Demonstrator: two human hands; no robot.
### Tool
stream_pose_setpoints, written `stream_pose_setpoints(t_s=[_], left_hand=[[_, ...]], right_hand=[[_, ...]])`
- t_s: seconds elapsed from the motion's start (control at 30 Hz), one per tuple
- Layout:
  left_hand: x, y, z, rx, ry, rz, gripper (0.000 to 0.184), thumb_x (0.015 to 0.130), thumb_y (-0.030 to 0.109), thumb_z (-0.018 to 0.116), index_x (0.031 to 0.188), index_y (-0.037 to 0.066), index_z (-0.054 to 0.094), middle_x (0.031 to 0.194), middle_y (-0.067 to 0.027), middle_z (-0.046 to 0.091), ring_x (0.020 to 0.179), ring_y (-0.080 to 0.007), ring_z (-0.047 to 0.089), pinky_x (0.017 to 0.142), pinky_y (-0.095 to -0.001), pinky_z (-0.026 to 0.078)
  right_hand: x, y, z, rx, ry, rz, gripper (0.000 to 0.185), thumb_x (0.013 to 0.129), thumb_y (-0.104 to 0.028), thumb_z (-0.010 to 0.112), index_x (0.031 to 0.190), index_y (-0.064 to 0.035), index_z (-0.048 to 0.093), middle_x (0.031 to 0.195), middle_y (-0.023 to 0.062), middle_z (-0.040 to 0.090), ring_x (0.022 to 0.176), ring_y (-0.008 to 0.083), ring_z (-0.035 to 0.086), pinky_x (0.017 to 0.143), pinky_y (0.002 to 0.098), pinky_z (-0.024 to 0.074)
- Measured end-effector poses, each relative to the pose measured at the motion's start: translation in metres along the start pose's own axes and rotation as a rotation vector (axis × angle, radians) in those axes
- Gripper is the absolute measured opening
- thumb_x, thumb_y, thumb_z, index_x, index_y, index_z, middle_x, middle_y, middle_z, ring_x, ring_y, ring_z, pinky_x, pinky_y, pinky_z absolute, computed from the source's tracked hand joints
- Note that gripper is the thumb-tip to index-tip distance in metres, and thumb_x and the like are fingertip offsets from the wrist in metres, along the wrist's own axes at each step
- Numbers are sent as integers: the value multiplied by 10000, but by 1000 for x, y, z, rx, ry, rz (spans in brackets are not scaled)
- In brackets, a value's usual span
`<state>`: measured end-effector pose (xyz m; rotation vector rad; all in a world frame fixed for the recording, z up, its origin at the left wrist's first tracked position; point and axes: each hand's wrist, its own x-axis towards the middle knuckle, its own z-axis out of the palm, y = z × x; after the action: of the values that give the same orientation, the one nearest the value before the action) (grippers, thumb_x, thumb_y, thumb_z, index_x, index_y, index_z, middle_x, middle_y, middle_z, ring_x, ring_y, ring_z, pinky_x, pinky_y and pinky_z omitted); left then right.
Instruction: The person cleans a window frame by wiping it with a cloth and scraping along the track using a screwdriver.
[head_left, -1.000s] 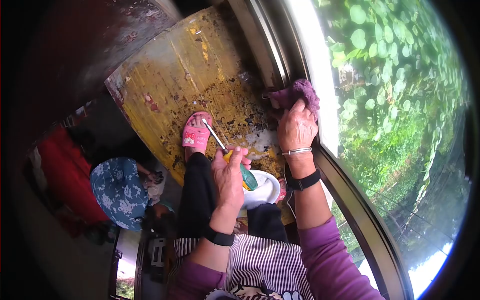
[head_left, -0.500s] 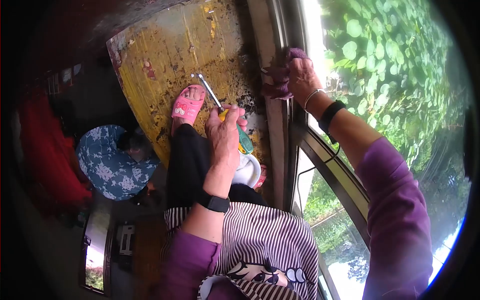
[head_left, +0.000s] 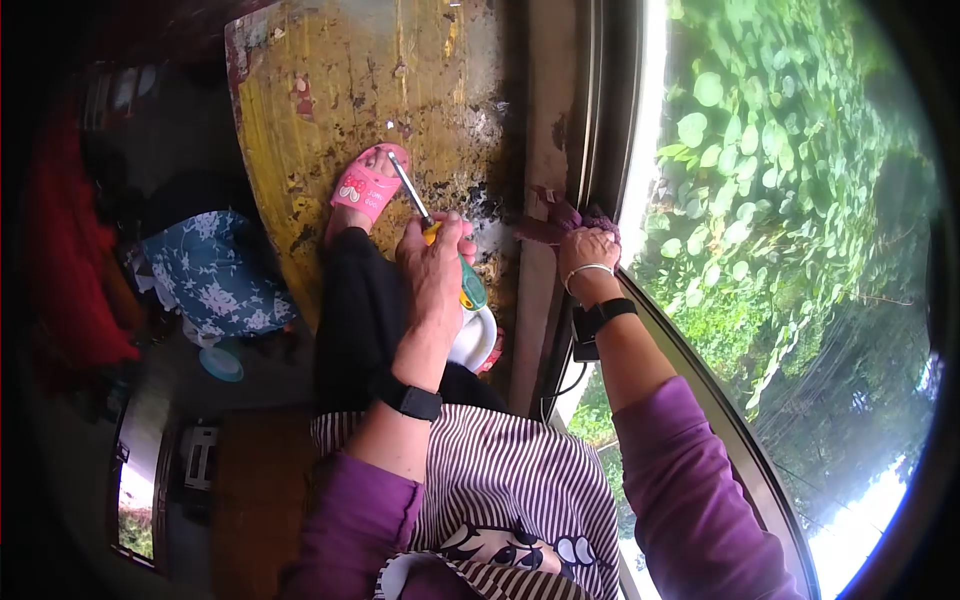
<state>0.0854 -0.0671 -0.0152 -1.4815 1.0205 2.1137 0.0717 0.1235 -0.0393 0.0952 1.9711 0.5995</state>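
My left hand (head_left: 432, 268) is closed around the yellow and green handle of a screwdriver (head_left: 472, 287), whose metal shaft points up and left over a pink slipper (head_left: 371, 182). Bunched under the fingers of my right hand (head_left: 592, 258) is a purple cloth (head_left: 566, 220), which lies against the window frame (head_left: 607, 130). Part of the cloth hangs over the sill on the left. A white bowl (head_left: 476, 340) shows below the screwdriver handle, partly hidden by my left hand and leg.
The slippered foot stands on a worn yellow board (head_left: 340, 60). At lower left is another person in blue floral clothing (head_left: 218, 275), near a light blue round object (head_left: 221, 364). A dark cable (head_left: 568, 388) hangs by the window. Green leaves show outside.
My right hand has moved down along the window frame with the cloth. My left hand still holds the screwdriver. The person in blue floral clothing has shifted posture, and the view has moved.
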Motion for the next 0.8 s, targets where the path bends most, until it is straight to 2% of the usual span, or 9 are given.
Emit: stream_pose_setpoints(t_s=[0.1, 0.23, 0.3, 0.4, 0.5, 0.6, 0.7, 0.73, 0.8], left_hand=[[-1, 3, 8, 13, -30, -20, 150, 804, 133, 569, 890, 74, 462, 769, -66, 571, 602, -118, 516, 554, -252, 435], [0, 3, 9, 55, -19, -5, 151, 824, 159, 558, 887, 51, 475, 774, -59, 578, 581, -94, 510, 537, -231, 429], [-1, 2, 9, 50, -25, -13, 139, 827, 161, 554, 878, 55, 480, 764, -56, 579, 577, -95, 514, 539, -232, 430], [1, 2, 8, 38, -45, -6, 125, 824, 156, 548, 858, 53, 487, 752, -50, 581, 572, -94, 516, 534, -227, 425], [4, 1, 6, 48, -23, 10, 119, 824, 153, 543, 858, 53, 487, 749, -46, 579, 574, -90, 517, 530, -226, 425], [2, 3, 6, 45, -24, 7, 117, 824, 153, 543, 854, 54, 488, 745, -43, 578, 575, -85, 517, 528, -223, 425], [1, 3, 5, 32, -9, -18, 117, 823, 152, 544, 848, 54, 486, 749, -44, 578, 581, -82, 517, 530, -220, 424], [2, 1, 4, 29, -10, -14, 117, 823, 152, 544, 848, 54, 486, 749, -44, 578, 581, -82, 517, 530, -220, 424], [4, -3, -1, 37, -10, -16, 137, 809, 149, 577, 879, 86, 478, 777, -59, 575, 612, -110, 521, 561, -247, 434]], right_hand=[[8, 5, -7, 30, -29, -124, 279, 811, -212, 474, 978, -32, 607, 1005, 185, 567, 977, 337, 526, 830, 394, 428], [14, 12, -62, -462, 204, -375, 275, 815, -260, 500, 1061, -197, 606, 1115, 157, 505, 1011, 356, 470, 798, 473, 391], [22, 16, -102, -684, 377, -385, 284, 798, -248, 513, 1061, -189, 604, 1073, 162, 533, 1027, 364, 461, 819, 486, 363], [42, 34, -121, -470, 386, -441, 296, 786, -239, 525, 1057, -154, 605, 1035, 172, 557, 1058, 372, 440, 820, 502, 363], [31, 37, -119, -846, 317, -439, 224, 744, -189, 550, 902, -81, 666, 1001, 173, 568, 999, 346, 455, 809, 432, 367], [25, 41, -93, -913, 526, -456, 251, 734, -181, 556, 926, -57, 658, 995, 208, 556, 1001, 394, 436, 790, 508, 351], [27, 37, -81, -956, 463, -394, 292, 767, -173, 494, 981, -27, 629, 1011, 223, 551, 994, 430, 423, 788, 572, 344], [30, 37, -71, -969, 561, -343, 260, 714, -192, 538, 898, -62, 667, 984, 211, 555, 988, 390, 433, 787, 500, 342], [31, 38, -63, -906, 602, -375, 256, 713, -188, 536, 894, -63, 668, 987, 214, 554, 989, 391, 432, 791, 497, 340]])
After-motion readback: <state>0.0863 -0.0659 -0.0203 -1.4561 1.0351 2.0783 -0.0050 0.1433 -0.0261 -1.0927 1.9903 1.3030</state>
